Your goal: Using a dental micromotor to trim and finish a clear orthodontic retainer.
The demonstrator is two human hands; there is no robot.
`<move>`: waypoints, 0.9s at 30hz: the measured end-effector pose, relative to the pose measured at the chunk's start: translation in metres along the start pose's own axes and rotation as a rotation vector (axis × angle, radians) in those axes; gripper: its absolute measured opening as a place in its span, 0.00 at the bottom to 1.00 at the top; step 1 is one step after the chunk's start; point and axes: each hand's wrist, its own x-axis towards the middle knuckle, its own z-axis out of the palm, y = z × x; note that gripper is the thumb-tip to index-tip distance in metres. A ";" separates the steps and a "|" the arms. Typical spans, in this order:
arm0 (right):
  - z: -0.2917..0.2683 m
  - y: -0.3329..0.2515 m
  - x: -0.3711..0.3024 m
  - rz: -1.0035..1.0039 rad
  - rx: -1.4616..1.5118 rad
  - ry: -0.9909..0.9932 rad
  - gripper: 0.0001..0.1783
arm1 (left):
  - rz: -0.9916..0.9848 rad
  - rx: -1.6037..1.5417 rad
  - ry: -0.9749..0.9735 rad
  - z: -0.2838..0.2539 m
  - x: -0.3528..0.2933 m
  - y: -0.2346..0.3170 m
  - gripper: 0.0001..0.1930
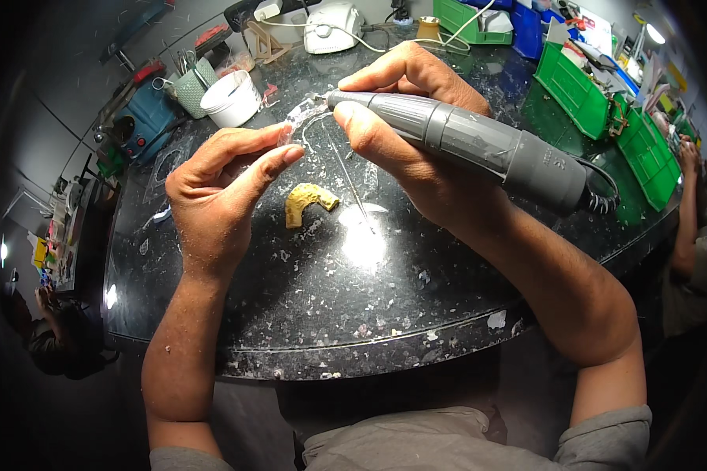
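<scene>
Your left hand pinched a clear piece between fingertips, probably for steadiness; your right hand gripped the grey handpiece.

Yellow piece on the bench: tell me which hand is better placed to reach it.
Probably the left hand: its fingertips are nearer the yellow piece, and it pinches only a small clear piece. The right hand is occupied by the bulky handpiece.

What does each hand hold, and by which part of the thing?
The left hand pinches a clear curved piece by its left end. The right hand grips a grey rotary handpiece by its tapered front part.
</scene>
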 end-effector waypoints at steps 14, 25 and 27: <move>0.002 -0.001 0.000 -0.009 -0.021 0.017 0.08 | 0.092 0.088 0.001 -0.001 0.001 -0.005 0.11; 0.003 0.001 0.000 -0.040 -0.027 0.002 0.08 | 0.110 0.148 0.006 -0.001 0.001 -0.004 0.11; 0.002 0.001 0.000 -0.043 -0.023 -0.005 0.09 | 0.113 0.154 0.007 -0.001 0.002 -0.004 0.11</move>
